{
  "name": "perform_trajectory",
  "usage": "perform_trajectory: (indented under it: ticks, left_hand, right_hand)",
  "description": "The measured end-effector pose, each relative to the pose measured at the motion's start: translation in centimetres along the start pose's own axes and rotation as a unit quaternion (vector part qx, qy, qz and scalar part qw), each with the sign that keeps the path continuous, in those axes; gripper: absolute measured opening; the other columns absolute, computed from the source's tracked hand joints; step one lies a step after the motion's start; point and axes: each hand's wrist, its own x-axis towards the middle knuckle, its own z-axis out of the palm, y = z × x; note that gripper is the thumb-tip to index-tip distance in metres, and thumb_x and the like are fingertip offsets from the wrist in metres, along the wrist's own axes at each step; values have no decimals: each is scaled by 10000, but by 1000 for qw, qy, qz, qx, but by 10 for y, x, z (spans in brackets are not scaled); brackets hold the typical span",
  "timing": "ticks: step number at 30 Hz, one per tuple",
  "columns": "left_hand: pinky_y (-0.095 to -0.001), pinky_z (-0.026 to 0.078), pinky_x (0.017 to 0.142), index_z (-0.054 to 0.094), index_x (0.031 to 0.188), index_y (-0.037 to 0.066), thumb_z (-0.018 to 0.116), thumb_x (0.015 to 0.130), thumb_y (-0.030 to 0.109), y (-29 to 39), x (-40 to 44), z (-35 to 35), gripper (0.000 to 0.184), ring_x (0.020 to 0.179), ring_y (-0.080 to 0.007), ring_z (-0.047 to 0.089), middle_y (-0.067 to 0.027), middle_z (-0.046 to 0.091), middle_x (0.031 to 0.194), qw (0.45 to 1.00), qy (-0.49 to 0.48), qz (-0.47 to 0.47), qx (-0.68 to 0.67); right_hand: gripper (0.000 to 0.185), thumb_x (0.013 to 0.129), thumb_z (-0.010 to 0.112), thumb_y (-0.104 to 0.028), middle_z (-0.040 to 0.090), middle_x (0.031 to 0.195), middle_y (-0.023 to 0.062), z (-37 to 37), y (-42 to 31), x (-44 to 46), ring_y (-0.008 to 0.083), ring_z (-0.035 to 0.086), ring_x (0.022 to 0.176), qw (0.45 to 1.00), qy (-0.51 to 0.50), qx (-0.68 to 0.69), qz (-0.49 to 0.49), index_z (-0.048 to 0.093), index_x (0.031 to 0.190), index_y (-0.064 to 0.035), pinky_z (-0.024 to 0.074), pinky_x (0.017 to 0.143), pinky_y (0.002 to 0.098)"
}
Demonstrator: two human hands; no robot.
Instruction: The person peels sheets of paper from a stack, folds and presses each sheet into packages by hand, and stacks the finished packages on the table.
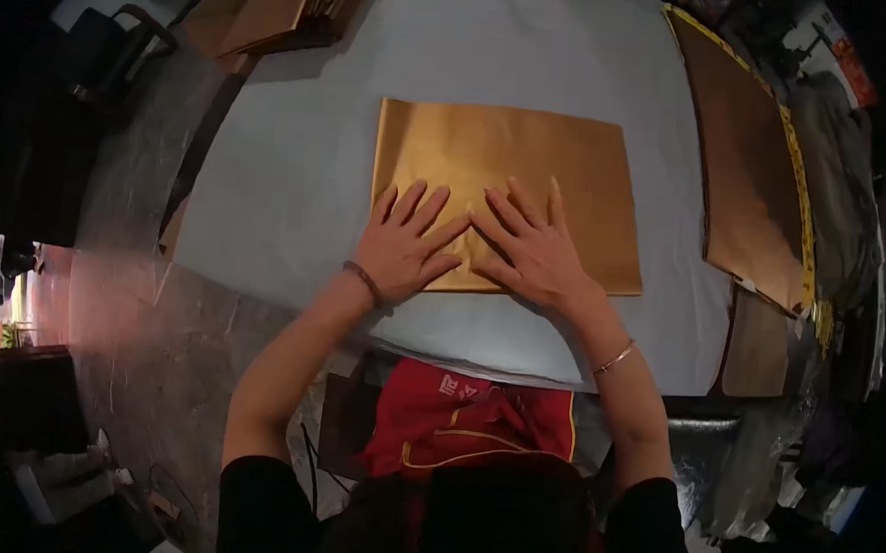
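A gold-coloured rectangular sheet, perhaps folded fabric or paper, lies flat on a pale grey covered table. My left hand presses on its lower left part, palm down with fingers spread. Beside it, my right hand lies on the lower middle of the sheet, fingers spread too. The two hands nearly meet, thumbs and index fingers close together. Slight creases show in the sheet between and above the fingers. Neither hand grips anything.
Brown folded stacks sit at the table's far left. A brown panel with a yellow printed edge lies along the right side. A black chair stands on the floor at left. A red apron hangs before my lap.
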Motion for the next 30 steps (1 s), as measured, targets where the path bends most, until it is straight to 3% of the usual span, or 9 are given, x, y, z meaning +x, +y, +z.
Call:
perform_trajectory:
  ticks: [4,7,11,14,18,21,23,27,30]
  left_hand:
    - [-528,171,1099,420,1381,246,481,894,499,2,0,-2,552,1348,-335,279,-105,366,1441,999,-5,-23,-23]
    - [-489,183,1107,407,1380,144,462,898,512,-5,1,1,609,1345,-302,293,-110,371,1435,998,3,-33,-57]
    - [-463,132,1125,316,1421,66,385,927,525,-51,20,6,678,1380,-276,233,-118,300,1482,991,-2,-135,-2]
    - [-479,104,1129,251,1459,98,316,948,532,-93,41,2,675,1403,-265,189,-89,213,1528,980,-55,-189,29]
    - [-507,115,1121,278,1451,134,313,936,545,-116,51,0,659,1405,-240,189,-57,243,1520,975,-60,-214,26]
    - [-516,120,1118,266,1455,137,311,936,544,-118,49,6,661,1404,-238,193,-52,243,1521,975,-49,-215,36]
    - [-527,119,1114,253,1460,145,306,937,542,-117,53,6,659,1403,-239,192,-51,235,1524,971,-74,-226,30]
    - [-544,118,1107,271,1451,149,325,943,510,-114,47,8,625,1403,-260,186,-60,223,1525,972,-62,-209,83]
    - [-518,134,1110,319,1400,31,406,941,432,-62,46,-9,616,1389,-324,201,-180,247,1489,991,52,-106,60]
  right_hand:
    - [707,831,491,-605,306,1489,77,5,12,2,284,202,1402,999,-47,17,-1,412,1392,-182,28,1072,654]
    - [797,766,520,-666,295,1493,81,2,8,4,287,194,1404,997,-69,21,10,429,1381,-167,39,1067,658]
    - [865,734,523,-700,280,1501,101,-5,4,7,307,187,1406,997,-81,17,5,425,1383,-136,21,1073,649]
    - [904,712,512,-737,282,1500,100,-4,4,8,314,192,1403,995,-95,17,18,425,1382,-137,21,1063,662]
    - [912,708,501,-750,277,1504,97,-5,5,9,312,192,1403,995,-98,17,17,424,1384,-142,13,1056,670]
    - [914,710,493,-755,276,1505,92,-3,5,10,311,191,1404,995,-96,30,20,423,1386,-144,9,1055,671]
    - [878,699,535,-735,335,1466,89,2,6,8,305,262,1369,998,-59,13,9,439,1371,-177,81,1034,688]
    - [846,746,483,-730,306,1488,72,1,5,8,287,228,1390,998,-64,9,10,428,1383,-177,40,1056,667]
    - [759,810,457,-665,304,1490,62,9,7,6,277,232,1388,999,-47,-17,10,424,1385,-172,57,1051,670]
